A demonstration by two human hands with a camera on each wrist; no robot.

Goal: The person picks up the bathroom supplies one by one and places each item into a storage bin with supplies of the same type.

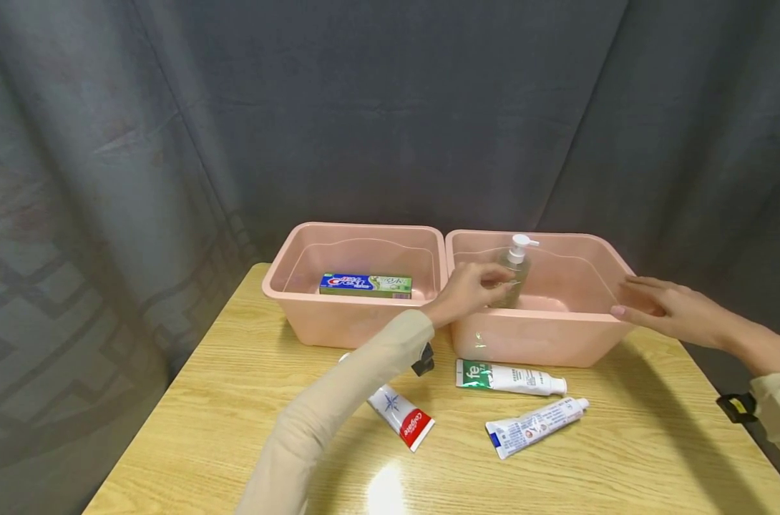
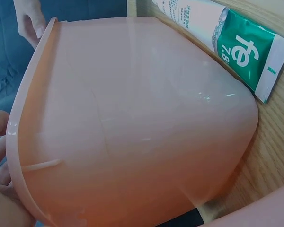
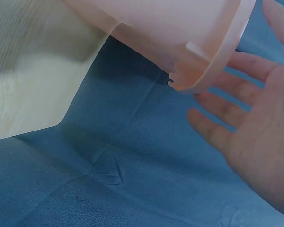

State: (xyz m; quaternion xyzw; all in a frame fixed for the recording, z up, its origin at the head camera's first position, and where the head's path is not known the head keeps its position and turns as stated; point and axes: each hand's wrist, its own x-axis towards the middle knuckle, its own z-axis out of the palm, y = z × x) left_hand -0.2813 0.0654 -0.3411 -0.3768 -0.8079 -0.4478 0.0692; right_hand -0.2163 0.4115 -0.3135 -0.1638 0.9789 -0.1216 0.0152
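Note:
Two pink bins stand side by side on the table. In the right bin [image 1: 532, 336] a clear pump bottle [image 1: 522, 272] with a white pump stands upright. My left hand [image 1: 464, 292] reaches over this bin's front left rim, its fingers loosely bent beside the bottle and partly in front of it; whether they touch it is not clear. At the bin's right end, my right hand [image 1: 680, 311] has its fingers spread around the rim, the thumb in front. The right wrist view shows these fingers [image 3: 222, 106] extended next to the rim.
In the left bin [image 1: 358, 325] lies a Crest toothpaste box [image 1: 366, 285]. Before the bins lie a green-and-white toothpaste tube [image 1: 511, 378], a white-and-blue tube [image 1: 537, 427] and a red-and-white Colgate tube [image 1: 401, 416], partly behind my left sleeve. A grey curtain [image 1: 390, 114] hangs behind the wooden table [image 1: 235, 400].

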